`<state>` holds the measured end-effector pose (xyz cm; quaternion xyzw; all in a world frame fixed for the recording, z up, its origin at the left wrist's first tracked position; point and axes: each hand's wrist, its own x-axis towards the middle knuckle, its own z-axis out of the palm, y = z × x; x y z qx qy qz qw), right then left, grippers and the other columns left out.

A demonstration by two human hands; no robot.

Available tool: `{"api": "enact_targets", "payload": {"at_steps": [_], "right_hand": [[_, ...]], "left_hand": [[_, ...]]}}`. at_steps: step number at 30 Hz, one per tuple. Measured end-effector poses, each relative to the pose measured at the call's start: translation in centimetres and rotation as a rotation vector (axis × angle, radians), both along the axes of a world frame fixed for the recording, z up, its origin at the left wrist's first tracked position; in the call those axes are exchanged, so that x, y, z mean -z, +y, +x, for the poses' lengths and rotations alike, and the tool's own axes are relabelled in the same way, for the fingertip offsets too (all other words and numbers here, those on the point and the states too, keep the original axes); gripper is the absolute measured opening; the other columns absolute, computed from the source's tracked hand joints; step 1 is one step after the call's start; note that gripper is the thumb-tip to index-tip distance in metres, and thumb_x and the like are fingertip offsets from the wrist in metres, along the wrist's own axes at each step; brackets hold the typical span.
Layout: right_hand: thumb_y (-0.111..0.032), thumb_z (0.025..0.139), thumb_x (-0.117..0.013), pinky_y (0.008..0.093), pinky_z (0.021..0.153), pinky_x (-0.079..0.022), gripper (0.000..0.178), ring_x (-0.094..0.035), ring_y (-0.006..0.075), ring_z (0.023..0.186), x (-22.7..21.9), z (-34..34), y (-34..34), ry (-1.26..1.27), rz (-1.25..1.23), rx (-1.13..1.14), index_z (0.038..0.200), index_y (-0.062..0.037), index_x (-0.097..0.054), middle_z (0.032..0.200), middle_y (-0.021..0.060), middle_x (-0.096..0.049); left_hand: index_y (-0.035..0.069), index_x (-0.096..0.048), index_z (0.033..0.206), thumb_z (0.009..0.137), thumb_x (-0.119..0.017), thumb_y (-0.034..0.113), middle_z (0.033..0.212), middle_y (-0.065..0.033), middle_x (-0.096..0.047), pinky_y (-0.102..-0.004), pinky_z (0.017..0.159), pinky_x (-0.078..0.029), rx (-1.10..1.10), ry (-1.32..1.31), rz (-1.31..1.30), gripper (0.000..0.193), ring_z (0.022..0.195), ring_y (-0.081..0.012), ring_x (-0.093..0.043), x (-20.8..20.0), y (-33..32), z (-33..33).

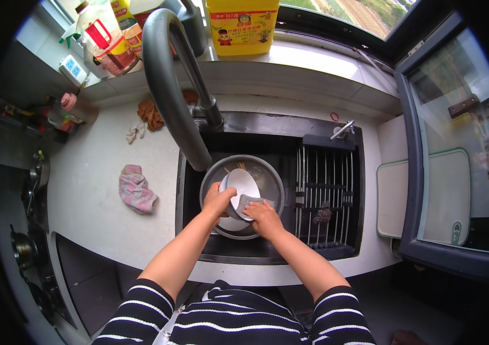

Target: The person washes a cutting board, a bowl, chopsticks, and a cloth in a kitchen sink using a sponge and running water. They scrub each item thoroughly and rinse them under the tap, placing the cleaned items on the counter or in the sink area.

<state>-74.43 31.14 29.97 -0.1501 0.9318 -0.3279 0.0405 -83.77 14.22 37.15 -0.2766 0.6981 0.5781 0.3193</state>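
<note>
My left hand (218, 201) grips a white bowl (243, 183) by its left side and holds it tilted over a round metal basin (205, 183). My right hand (263, 217) presses a grey dishcloth (251, 202) against the bowl's near rim. The basin stands in the black sink (195, 241). Inside it are water, some chopsticks (241, 166) at the far side and another pale dish (232, 224) below the bowl, partly hidden by my hands.
A black faucet (161, 69) arches over the sink's left part. A drying rack (328, 195) with a scouring pad (322, 215) spans the right side. On the left counter lies a pink cloth (136, 190). An open window (411, 172) juts in at right, beside a cutting board (391, 198).
</note>
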Motion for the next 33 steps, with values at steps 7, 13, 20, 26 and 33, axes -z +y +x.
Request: {"api": "enact_targets", "payload": {"at_steps": [7,13,20,26,33], "right_hand": [[-0.018,0.075,-0.07,0.0422,0.07,-0.047,0.018,-0.06,0.037,0.079,-2.0,-3.4,2.4,-0.343,-0.091,0.101,0.086,-0.0054,-0.065,0.082,0.0169,-0.064],[-0.02,0.075,-0.072,0.0396,0.065,-0.046,0.019,-0.06,0.0361,0.071,-1.0,-5.8,3.3,-0.471,-0.154,0.143,0.083,-0.004,-0.065,0.072,0.0178,-0.063],[-0.022,0.077,-0.068,0.0439,0.072,-0.048,0.019,-0.062,0.0373,0.08,0.3,-5.3,2.1,-0.484,-0.083,0.184,0.087,-0.0068,-0.066,0.081,0.0172,-0.065],[-0.007,0.076,-0.059,0.0433,0.089,-0.046,0.041,-0.06,0.0337,0.101,-2.2,-2.3,-0.8,-0.188,-0.117,-0.006,0.117,-0.0079,-0.057,0.106,0.0168,-0.064],[-0.013,0.081,-0.053,0.0404,0.094,-0.043,0.029,-0.062,0.0236,0.1,-4.9,-2.6,3.5,0.327,0.405,-0.269,0.107,-0.0037,-0.06,0.104,0.0106,-0.066]], "left_hand": [[-0.001,-0.036,0.129,0.065,-0.069,0.035,0.115,-0.0211,-0.054,-0.0458,0.058,-0.055,0.073,-0.182,-0.08,0.081,0.089,-0.0372,-0.062,2.1,4.3,-3.7],[-0.003,-0.031,0.131,0.065,-0.07,0.038,0.12,-0.0248,-0.052,-0.0503,0.059,-0.055,0.071,-0.261,-0.136,0.087,0.093,-0.0412,-0.062,6.6,5.7,-5.0],[0.003,-0.036,0.13,0.064,-0.064,0.02,0.113,-0.0202,-0.053,-0.0511,0.059,-0.055,0.056,-0.264,-0.054,0.073,0.095,-0.0388,-0.06,6.7,5.4,-4.9],[0.011,-0.051,0.123,0.058,-0.049,0.001,0.095,-0.01,-0.056,-0.0456,0.06,-0.056,0.048,-0.014,0.158,0.066,0.081,-0.0269,-0.059,4.2,2.0,-2.8],[0.01,-0.046,0.125,0.06,-0.052,0.007,0.107,-0.0099,-0.053,-0.0439,0.07,-0.055,0.18,-0.171,0.44,0.065,0.098,-0.027,-0.056,0.2,-0.7,-3.7]]}}
